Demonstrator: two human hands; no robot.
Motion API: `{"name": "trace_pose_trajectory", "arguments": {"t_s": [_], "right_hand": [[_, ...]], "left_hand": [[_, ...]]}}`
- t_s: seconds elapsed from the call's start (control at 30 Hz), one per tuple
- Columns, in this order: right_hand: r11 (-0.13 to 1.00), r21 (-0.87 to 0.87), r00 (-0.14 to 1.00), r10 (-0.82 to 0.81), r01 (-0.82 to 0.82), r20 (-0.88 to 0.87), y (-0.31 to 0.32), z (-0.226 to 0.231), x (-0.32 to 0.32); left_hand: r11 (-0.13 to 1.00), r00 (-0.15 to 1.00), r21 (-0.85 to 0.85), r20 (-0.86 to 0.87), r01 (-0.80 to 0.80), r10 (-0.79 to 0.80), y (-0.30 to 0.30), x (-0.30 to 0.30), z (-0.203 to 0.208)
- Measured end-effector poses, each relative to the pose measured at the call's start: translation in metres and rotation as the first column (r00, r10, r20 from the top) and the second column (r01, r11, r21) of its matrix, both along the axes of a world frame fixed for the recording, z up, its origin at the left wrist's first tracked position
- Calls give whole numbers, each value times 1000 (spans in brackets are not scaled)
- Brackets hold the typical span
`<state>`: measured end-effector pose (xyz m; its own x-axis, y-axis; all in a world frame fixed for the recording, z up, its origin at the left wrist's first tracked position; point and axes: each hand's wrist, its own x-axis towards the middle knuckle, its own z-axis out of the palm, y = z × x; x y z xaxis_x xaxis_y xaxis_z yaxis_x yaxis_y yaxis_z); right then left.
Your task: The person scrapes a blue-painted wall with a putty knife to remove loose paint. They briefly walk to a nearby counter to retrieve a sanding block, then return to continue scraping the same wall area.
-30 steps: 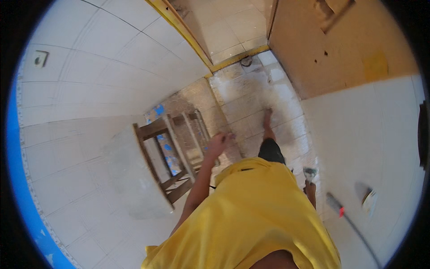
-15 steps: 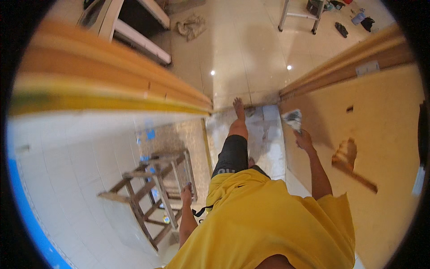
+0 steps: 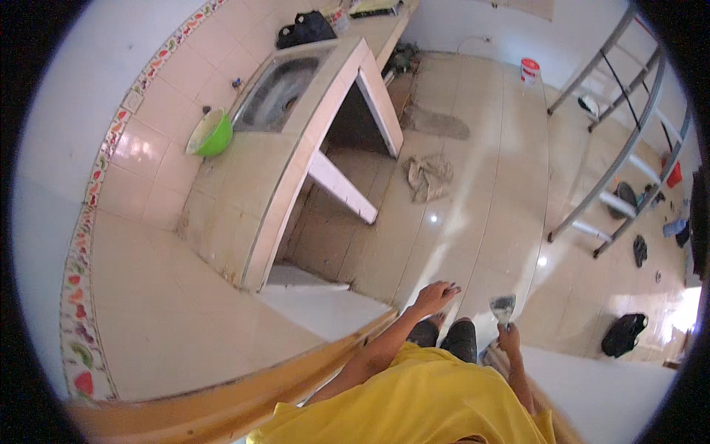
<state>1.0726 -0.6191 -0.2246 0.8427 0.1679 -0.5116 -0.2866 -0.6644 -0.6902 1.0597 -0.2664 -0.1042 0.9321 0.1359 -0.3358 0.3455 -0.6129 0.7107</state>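
Note:
My right hand [image 3: 509, 337] grips the handle of a putty knife [image 3: 503, 306], its wide, smeared blade pointing up and away from me over the tiled floor. To its left, my left hand [image 3: 435, 297] reaches forward beyond the wooden door frame [image 3: 296, 377], its fingers stretched out and loosely apart. Nothing shows in that hand. Below both hands are my legs in dark shorts [image 3: 460, 340], with a bare foot partly visible.
At the left stands a tiled counter [image 3: 222, 196] with a metal sink [image 3: 277, 92] and a green basin [image 3: 212, 133]. A crumpled cloth [image 3: 429, 177] lies on the floor. An aluminium ladder [image 3: 629, 159] stands right. Farther back is a white-and-red bucket [image 3: 529, 70]; a black bag [image 3: 625, 334] lies nearer.
I have moved forward through the doorway, and the counter and ladder now show fully. The wooden stool has left view. My left hand has come up and forward; the right still holds the putty knife.

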Motion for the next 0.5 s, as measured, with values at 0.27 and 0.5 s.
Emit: {"name": "trace_pose_trajectory", "arguments": {"t_s": [0.27, 0.5], "right_hand": [[997, -42, 948, -81, 71, -307, 25, 98, 204], [986, -92, 988, 130, -137, -78, 90, 136, 489]], "left_hand": [[965, 940, 80, -220, -250, 262, 146, -66, -157], [365, 280, 74, -508, -928, 815, 149, -10, -62]]}}
